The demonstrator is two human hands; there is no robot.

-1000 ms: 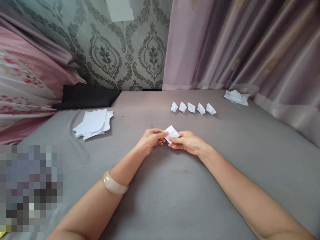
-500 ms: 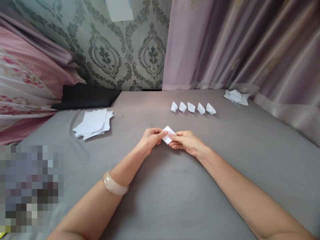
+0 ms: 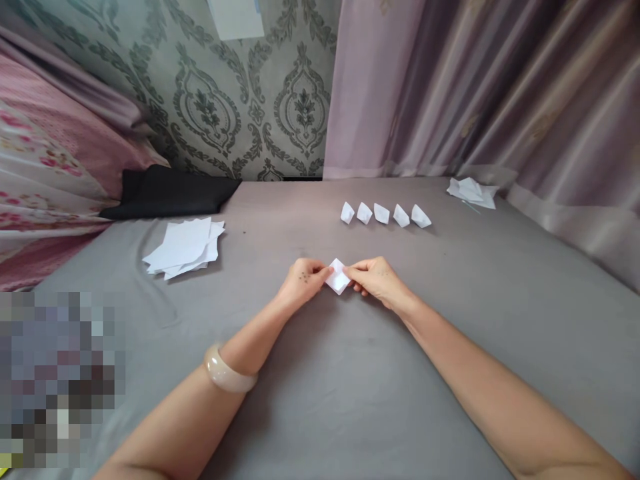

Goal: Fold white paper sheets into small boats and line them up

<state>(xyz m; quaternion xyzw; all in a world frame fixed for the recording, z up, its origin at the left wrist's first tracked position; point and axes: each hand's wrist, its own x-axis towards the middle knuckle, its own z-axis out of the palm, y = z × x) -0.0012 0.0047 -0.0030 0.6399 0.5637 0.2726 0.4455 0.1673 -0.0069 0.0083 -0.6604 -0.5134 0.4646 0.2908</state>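
Note:
A small folded white paper piece (image 3: 338,276), diamond-shaped, lies between my two hands low over the grey sheet (image 3: 320,373). My left hand (image 3: 303,280) pinches its left corner and my right hand (image 3: 377,280) pinches its right corner. A pale bangle (image 3: 226,371) circles my left wrist. Behind the hands, a row of several small folded paper boats (image 3: 385,214) stands on the sheet.
A loose stack of white paper sheets (image 3: 184,247) lies at the left. Crumpled paper scraps (image 3: 471,192) sit at the far right by the pink curtain (image 3: 450,87). A black cloth (image 3: 170,191) and floral bedding (image 3: 45,167) border the left side.
The folded piece has turned from a tilted rectangle held at its lower edge to a diamond gripped at both side corners, and both hands have lowered it toward the sheet.

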